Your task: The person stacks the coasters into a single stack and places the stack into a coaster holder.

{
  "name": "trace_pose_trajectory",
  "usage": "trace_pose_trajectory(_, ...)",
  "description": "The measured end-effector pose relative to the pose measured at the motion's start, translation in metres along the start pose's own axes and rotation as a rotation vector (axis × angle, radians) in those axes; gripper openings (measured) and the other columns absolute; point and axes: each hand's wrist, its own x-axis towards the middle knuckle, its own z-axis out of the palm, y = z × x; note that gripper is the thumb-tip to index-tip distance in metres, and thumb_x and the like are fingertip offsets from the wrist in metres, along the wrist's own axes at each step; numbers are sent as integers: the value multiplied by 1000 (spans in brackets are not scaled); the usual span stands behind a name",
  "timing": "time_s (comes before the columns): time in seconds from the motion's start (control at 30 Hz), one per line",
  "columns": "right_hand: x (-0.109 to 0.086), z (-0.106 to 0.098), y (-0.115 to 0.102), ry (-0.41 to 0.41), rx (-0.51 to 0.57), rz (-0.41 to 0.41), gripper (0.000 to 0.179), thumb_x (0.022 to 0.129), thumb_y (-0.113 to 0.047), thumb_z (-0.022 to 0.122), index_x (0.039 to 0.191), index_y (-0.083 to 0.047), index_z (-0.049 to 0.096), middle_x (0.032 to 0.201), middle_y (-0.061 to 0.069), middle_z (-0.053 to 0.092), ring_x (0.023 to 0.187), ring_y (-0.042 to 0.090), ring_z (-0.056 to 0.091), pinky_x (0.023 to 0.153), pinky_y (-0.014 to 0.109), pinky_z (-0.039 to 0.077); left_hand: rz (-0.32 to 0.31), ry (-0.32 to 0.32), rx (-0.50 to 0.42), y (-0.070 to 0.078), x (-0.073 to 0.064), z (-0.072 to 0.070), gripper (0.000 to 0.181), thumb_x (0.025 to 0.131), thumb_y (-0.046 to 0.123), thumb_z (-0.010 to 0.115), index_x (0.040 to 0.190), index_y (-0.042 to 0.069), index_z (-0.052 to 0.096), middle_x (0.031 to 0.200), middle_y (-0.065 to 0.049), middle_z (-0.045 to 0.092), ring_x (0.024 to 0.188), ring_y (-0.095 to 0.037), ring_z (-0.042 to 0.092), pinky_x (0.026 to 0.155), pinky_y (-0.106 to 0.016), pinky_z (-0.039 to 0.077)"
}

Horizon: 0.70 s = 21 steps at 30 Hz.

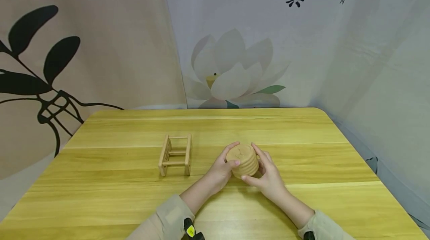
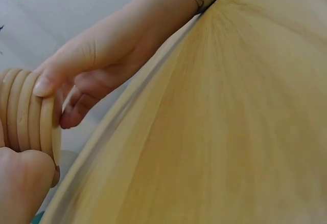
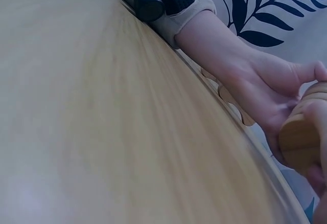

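Observation:
A stack of several round wooden coasters [image 1: 244, 155] is held between both hands over the table, slightly tilted, with thin dark lines on its top face. My left hand [image 1: 220, 171] grips it from the left, thumb on the near edge of the top coaster. From the right, my right hand [image 1: 270, 180] holds the lower part, its thumb at the bottom near edge and fingers round the far side. In the left wrist view the stacked coasters [image 2: 31, 116] show edge-on between the hands. The right wrist view shows the plain underside of the bottom coaster [image 3: 299, 142].
Left of the hands, a small wooden rack [image 1: 162, 159] with two side panels and crossbars stands on the wooden table [image 1: 100, 195]. Behind the table's far edge hangs a printed cloth backdrop [image 1: 134, 46] with leaves, a lotus and dark characters.

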Motion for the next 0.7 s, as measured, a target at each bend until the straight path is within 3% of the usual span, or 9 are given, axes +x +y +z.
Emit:
trace_pose_trajectory(0.33, 4, 2, -5, 89, 61, 109, 93, 72, 0, 83, 149, -7, 32, 129, 18, 37, 119, 32, 43, 98, 16, 34, 49, -35, -118, -4, 5, 8, 80, 83, 18, 64, 150, 11, 23, 141, -17, 40, 121, -23, 46, 104, -33, 36)
trace_pose_trajectory(0.5, 4, 2, -8, 117, 32, 133, 92, 72, 3, 81, 148, -3, 31, 133, 21, 36, 118, 35, 43, 94, 15, 36, 46, -42, -128, -7, 7, 10, 79, 83, 16, 63, 151, 12, 23, 140, -15, 42, 121, -22, 46, 103, -31, 36)
trace_pose_trajectory(0.7, 3, -1, -8, 127, 11, 85, 90, 70, -5, 85, 147, -12, 39, 133, 12, 44, 114, 27, 48, 91, 21, 44, 45, -72, -65, -6, 7, 8, 75, 83, 16, 60, 149, 10, 25, 141, -15, 41, 120, -23, 47, 103, -32, 37)
